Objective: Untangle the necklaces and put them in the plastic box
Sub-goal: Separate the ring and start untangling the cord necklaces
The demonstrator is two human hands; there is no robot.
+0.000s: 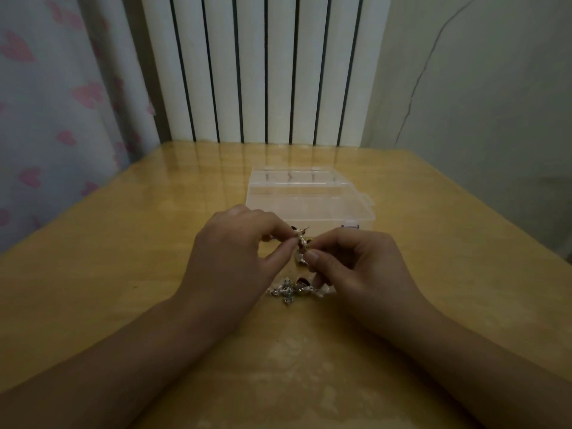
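Observation:
A tangle of shiny necklaces (295, 287) with metal charms hangs between my hands, its lower part resting on the wooden table (123, 274). My left hand (238, 252) pinches the upper end of the tangle between thumb and forefinger. My right hand (349, 264) pinches the same strand just beside it, fingers curled. Right behind my hands lies the clear plastic box (309, 196), its lid open and its compartments showing nothing inside. The parts of the chain inside my fingers are hidden.
A white ribbed radiator (263, 69) stands behind the table's far edge. A curtain with pink hearts (55, 103) hangs at the left, and a plain wall (479, 103) is at the right.

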